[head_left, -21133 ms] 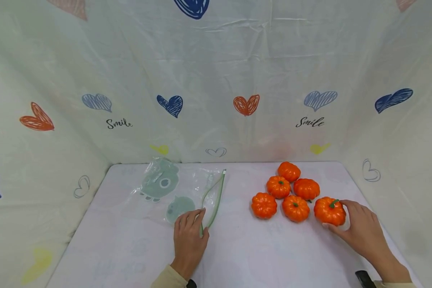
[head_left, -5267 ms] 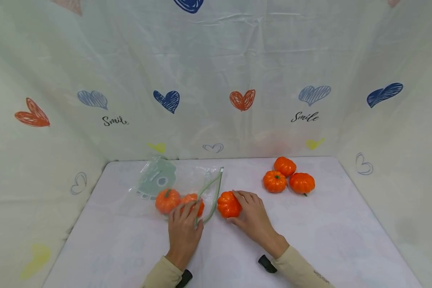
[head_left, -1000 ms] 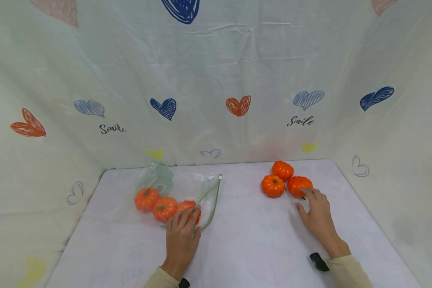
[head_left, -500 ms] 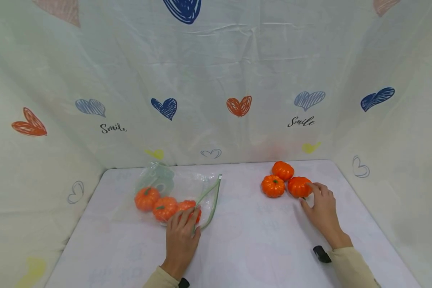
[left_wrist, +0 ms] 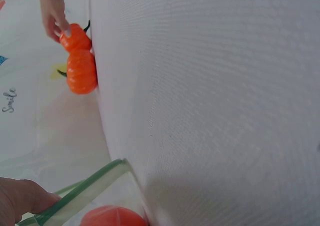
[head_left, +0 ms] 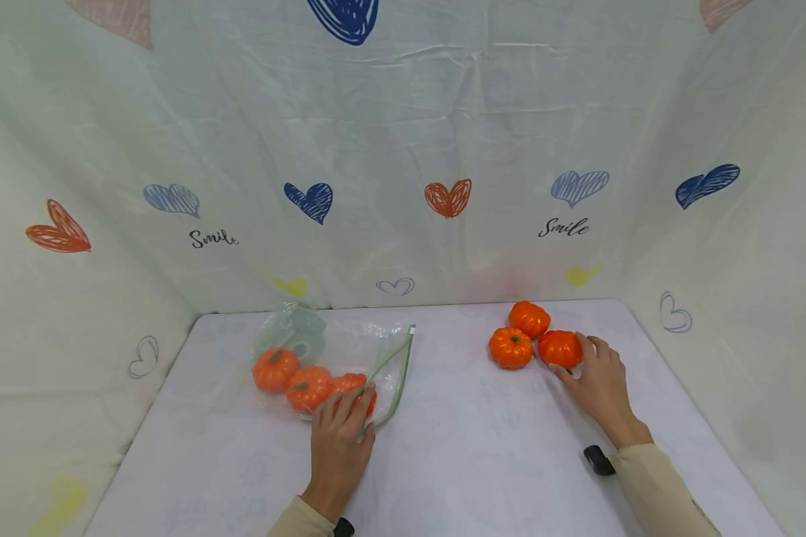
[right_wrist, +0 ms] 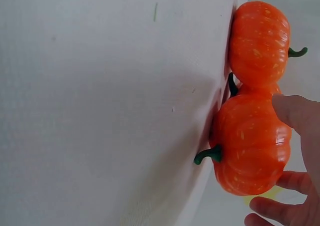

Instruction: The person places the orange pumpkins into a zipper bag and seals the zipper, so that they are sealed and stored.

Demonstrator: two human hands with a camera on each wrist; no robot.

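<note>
A clear plastic bag (head_left: 339, 344) with a green zip edge (head_left: 398, 373) lies at the table's left and holds three orange pumpkins (head_left: 307, 388). My left hand (head_left: 357, 399) holds the zip edge at the bag's mouth, and in the left wrist view a finger (left_wrist: 22, 200) lifts the green strip (left_wrist: 85, 188). At the right stand three more pumpkins. My right hand (head_left: 580, 362) curls its fingers round the nearest pumpkin (head_left: 557, 347), which the right wrist view shows as a pumpkin (right_wrist: 250, 151) between my fingers (right_wrist: 297, 113). The other two pumpkins (head_left: 510, 347) (head_left: 528, 318) sit beside it.
The white table (head_left: 470, 447) is walled on three sides by a pale curtain with hearts (head_left: 447, 198). A black wrist mount (head_left: 598, 460) shows at my right sleeve. The right pile sits near the back right corner.
My right hand has slid forward to the right pile and closed its fingers round the nearest pumpkin. The bag holds three pumpkins, up from two 5 seconds ago. My left hand has stayed put.
</note>
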